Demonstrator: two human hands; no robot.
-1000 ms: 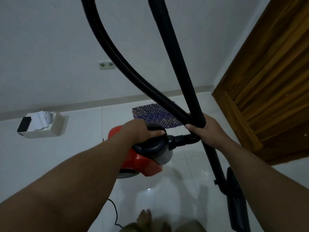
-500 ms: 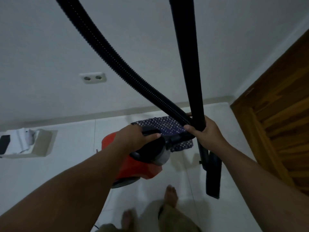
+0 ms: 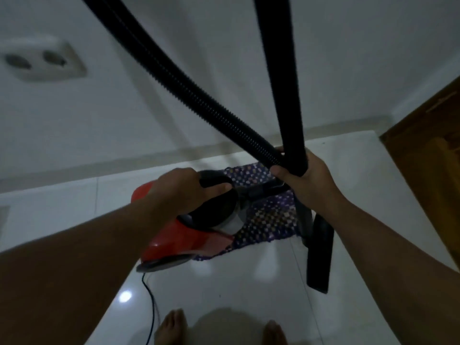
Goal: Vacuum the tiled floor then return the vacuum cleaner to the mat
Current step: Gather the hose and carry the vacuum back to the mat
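Observation:
A red and black vacuum cleaner [image 3: 179, 241] hangs just above the white tiled floor [image 3: 249, 295], partly over the near-left corner of a purple patterned mat [image 3: 270, 224]. My left hand [image 3: 185, 189] grips its black carry handle. My right hand [image 3: 306, 178] holds the black wand [image 3: 281, 70] and the ribbed hose [image 3: 189, 90] together. The wand's floor nozzle [image 3: 319, 255] hangs at the mat's right edge. Much of the mat is hidden behind the vacuum cleaner.
A wooden door [image 3: 433, 150] stands at the right. On the white wall at upper left is a double socket [image 3: 42, 61]. A black power cord [image 3: 150, 302] trails down from the vacuum across the floor. My bare feet [image 3: 171, 327] are at the bottom edge.
I have stepped closer to the wall. The carried vacuum cleaner has moved forward over the mat's near corner, and the nozzle has swung to the mat's right edge. The white box at left has left the view.

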